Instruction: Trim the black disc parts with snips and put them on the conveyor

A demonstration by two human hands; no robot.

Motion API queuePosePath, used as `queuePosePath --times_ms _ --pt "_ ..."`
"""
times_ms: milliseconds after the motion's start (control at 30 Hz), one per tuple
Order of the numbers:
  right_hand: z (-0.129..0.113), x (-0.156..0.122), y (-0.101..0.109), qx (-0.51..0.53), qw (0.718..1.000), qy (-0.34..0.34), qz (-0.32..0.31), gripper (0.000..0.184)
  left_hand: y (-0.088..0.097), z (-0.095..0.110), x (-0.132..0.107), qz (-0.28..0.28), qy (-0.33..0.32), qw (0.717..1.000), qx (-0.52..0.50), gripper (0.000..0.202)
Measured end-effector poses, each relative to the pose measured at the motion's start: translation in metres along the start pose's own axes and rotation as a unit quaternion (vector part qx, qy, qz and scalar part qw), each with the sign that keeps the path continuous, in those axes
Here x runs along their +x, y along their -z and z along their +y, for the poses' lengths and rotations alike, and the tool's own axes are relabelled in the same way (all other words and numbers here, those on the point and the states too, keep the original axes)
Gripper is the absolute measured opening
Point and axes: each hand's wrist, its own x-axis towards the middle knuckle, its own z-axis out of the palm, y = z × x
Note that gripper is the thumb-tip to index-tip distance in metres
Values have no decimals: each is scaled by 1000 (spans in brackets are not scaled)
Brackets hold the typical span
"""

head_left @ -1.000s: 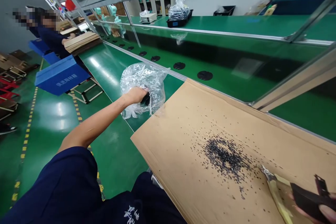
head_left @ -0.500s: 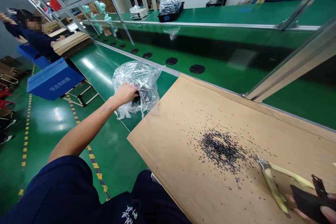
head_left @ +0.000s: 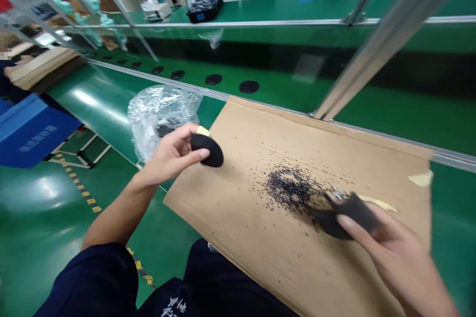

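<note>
My left hand (head_left: 173,155) pinches a round black disc (head_left: 210,151) above the cardboard sheet's left end; a yellow patch shows at a fingertip. Behind that hand a clear plastic bag (head_left: 152,109) lies on the bench with something dark inside. My right hand (head_left: 386,237) is closed on a black plastic part (head_left: 345,215), blurred by motion, over the right side of the cardboard (head_left: 256,252). Pale-handled nippers (head_left: 379,203) lie partly hidden behind it. Small black scraps (head_left: 288,185) are heaped and scattered on the cardboard between my hands.
Several black discs (head_left: 249,86) lie in a row on the green surface beyond the metal rail. A slanted metal post (head_left: 372,54) rises behind the cardboard. A blue bin (head_left: 33,131) stands to the left, near stacked cardboard (head_left: 48,67) and a person's sleeve.
My left hand has come out of the plastic bag with a black disc and moved right. My right hand has moved left over the cardboard with its black part. The view has turned right.
</note>
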Motion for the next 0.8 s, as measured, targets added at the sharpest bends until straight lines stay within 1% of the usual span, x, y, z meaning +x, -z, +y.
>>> queuePosePath --times_ms 33,67,133,167,233,300,367,400,467,500,600,700,800 --pt "-4 0 -7 43 998 -23 -50 49 -23 -3 3 -28 7 999 -40 30" --pt "-7 -1 -15 84 993 -32 -76 47 -46 -6 5 -58 14 996 -72 31" --pt "-10 -1 -27 170 979 -38 -110 42 -87 -11 8 -126 14 987 -103 28" --pt "-9 -1 -32 207 970 -41 -122 41 -104 -13 9 -159 6 982 -104 26" --pt "-6 -3 -37 254 956 -63 -135 39 -130 -17 10 -215 -6 972 -97 24" --pt "-2 -6 -39 270 949 -81 -140 39 -147 -21 9 -245 1 965 -90 29" --pt "1 -8 -40 271 950 -87 -127 40 -156 -27 8 -239 3 968 -72 32" --pt "3 -9 -40 271 951 -88 -117 41 -159 -30 7 -227 -8 972 -53 32" --pt "6 -11 -40 272 952 -91 -107 41 -163 -36 4 -209 -59 976 -2 28" --pt "7 -11 -41 271 952 -94 -108 41 -165 -38 3 -207 -91 974 21 27" --pt "10 -12 -42 258 954 -104 -115 40 -168 -42 0 -217 -174 958 72 34" --pt "12 -13 -43 239 959 -111 -99 40 -170 -42 -2 -215 -200 949 116 44" --pt "13 -14 -44 231 961 -122 -93 40 -170 -41 -1 -216 -213 940 159 44"
